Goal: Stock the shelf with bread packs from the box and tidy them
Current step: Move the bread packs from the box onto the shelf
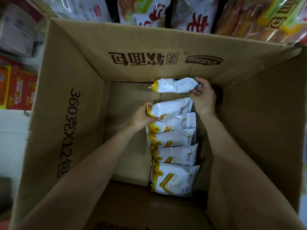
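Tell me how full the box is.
Mostly empty. The box holds one row of six bread packs along its right side; bare cardboard floor shows left of them.

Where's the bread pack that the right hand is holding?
It is at the far end of the box, near the back wall, pinched at its right end by the right hand, just beyond the pack in the left hand.

Matt brown corrugated cardboard box [79, 90]; glossy (crinkled) plastic bread packs [174, 141].
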